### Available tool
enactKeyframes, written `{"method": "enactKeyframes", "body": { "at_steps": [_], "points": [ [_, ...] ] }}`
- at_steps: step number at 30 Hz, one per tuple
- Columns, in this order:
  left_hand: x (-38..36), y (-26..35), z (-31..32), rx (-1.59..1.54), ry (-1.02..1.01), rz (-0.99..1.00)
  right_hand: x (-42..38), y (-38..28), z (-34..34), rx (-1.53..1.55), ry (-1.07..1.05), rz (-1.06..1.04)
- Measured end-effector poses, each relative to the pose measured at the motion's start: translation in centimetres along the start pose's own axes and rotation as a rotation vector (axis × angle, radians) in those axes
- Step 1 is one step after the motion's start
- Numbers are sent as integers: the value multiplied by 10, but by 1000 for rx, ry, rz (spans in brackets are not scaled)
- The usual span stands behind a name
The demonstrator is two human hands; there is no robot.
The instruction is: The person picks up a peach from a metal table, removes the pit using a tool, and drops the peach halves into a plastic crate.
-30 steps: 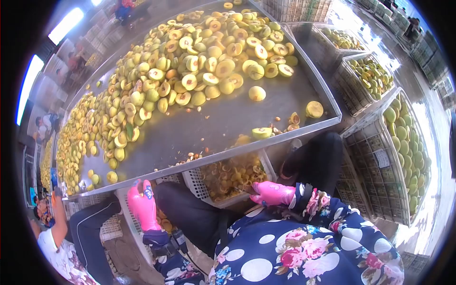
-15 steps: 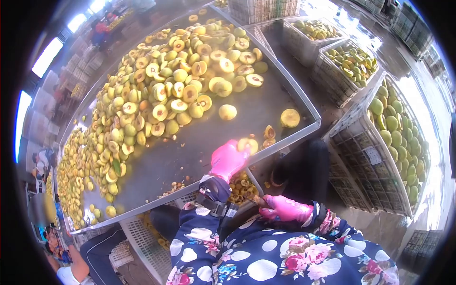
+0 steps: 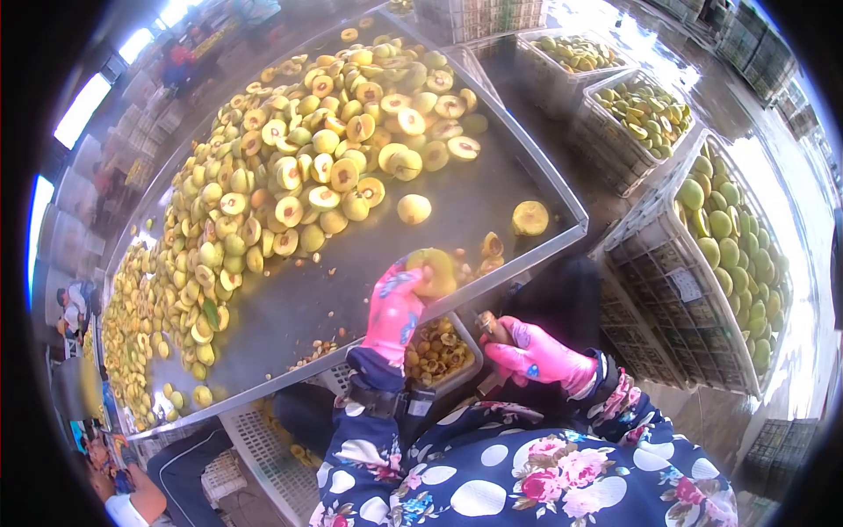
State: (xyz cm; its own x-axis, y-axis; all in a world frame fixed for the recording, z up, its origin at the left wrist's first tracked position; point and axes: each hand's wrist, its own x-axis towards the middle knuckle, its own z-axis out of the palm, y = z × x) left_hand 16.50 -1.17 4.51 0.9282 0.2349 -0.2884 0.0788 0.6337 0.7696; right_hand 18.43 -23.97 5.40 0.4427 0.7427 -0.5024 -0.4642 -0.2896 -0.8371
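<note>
My left hand (image 3: 393,307), in a pink glove, is closed around a yellow-green fruit half (image 3: 431,274), probably a peach, over the near edge of the metal table (image 3: 351,268). The fruit is blurred by motion. In my right hand (image 3: 540,356), also gloved in pink, is a short brown-handled tool (image 3: 494,328); its tip is too small to make out. Below the table edge, between my hands, stands a small bin (image 3: 472,362) of brown pits and scraps. Pitted pieces (image 3: 492,250) lie by the edge, near a cut fruit (image 3: 529,218).
A large heap of halved fruit (image 3: 290,167) covers the table's far and left side. Crates of green fruit (image 3: 738,255) stand on the right, with stacked crates (image 3: 479,19) behind. A white perforated basket (image 3: 263,448) sits below the table. Another person's arm (image 3: 145,496) shows at lower left.
My left hand has drawn back slightly left with the fruit, turning it so its outer skin shows more. My right hand has risen, bringing the tool up closer to the table edge.
</note>
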Motion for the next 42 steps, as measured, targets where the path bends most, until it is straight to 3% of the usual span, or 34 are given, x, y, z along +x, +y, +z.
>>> {"method": "enactKeyframes", "body": {
  "at_steps": [1, 6, 11, 13, 17, 32, 35, 42],
  "points": [
    [-10, 5, -6, -266, -19, -64, 2, -5, 2, -3, -5, -6],
    [-60, 30, -28, -830, 20, -135, 17, -12, 28, -99, -121, 1],
    [-97, 25, -51, -644, 56, 35, 15, -30, 64, -263, -202, -125],
    [-105, 20, -55, -581, 45, 72, 15, -38, 76, -290, -223, -77],
    [-119, 18, -51, -666, 150, 16, 18, -40, 96, -489, -211, -193],
    [-125, 13, -32, -487, 209, 89, 22, -27, 112, -512, -139, -143],
    [-126, 11, -27, -431, 244, 104, 27, -15, 112, -577, -120, -228],
    [-124, -1, -28, -374, 322, 116, 31, -11, 111, -493, -212, -111]
  ]
}}
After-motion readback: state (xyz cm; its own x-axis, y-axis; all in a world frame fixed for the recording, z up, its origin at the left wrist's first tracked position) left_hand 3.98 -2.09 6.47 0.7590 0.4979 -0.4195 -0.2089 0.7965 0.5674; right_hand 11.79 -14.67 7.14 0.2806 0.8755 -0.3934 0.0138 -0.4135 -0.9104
